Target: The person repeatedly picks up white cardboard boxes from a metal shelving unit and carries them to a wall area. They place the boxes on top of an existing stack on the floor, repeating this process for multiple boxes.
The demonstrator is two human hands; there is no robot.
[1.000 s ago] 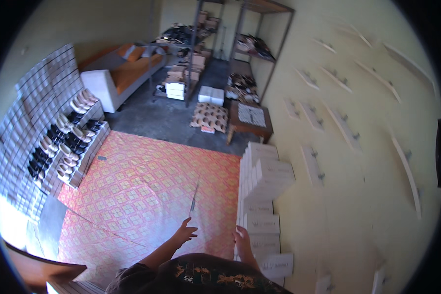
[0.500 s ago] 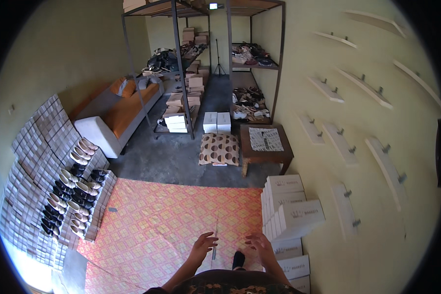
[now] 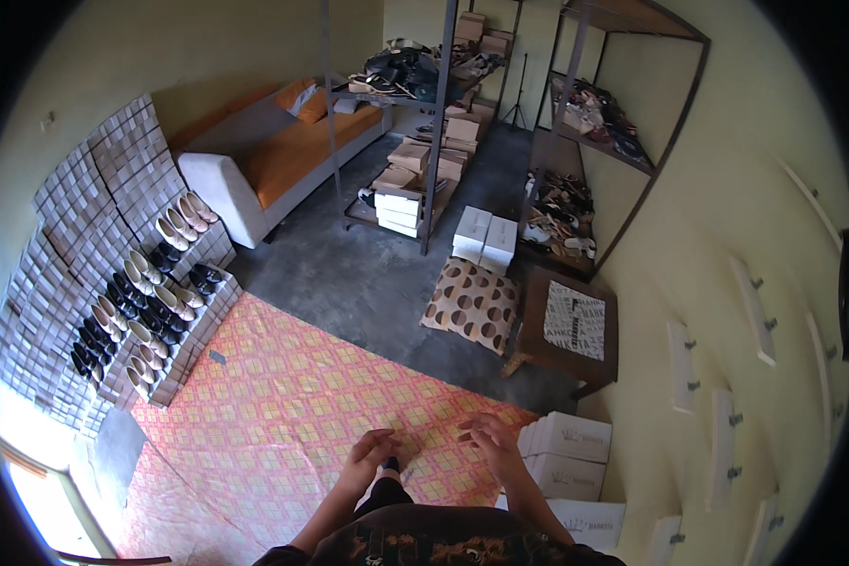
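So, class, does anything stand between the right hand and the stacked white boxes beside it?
Nothing visible does: the right hand is just left of the stacked white boxes, above the red patterned floor sheet.

Creased pink-and-yellow floor sheet (image 3: 283, 406) beside stacked white boxes (image 3: 568, 474)

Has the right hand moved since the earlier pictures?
Yes, forward: against the patterned mat, the right hand now appears nearer the mat's far edge than in both earlier pictures, though the camera shifted too.
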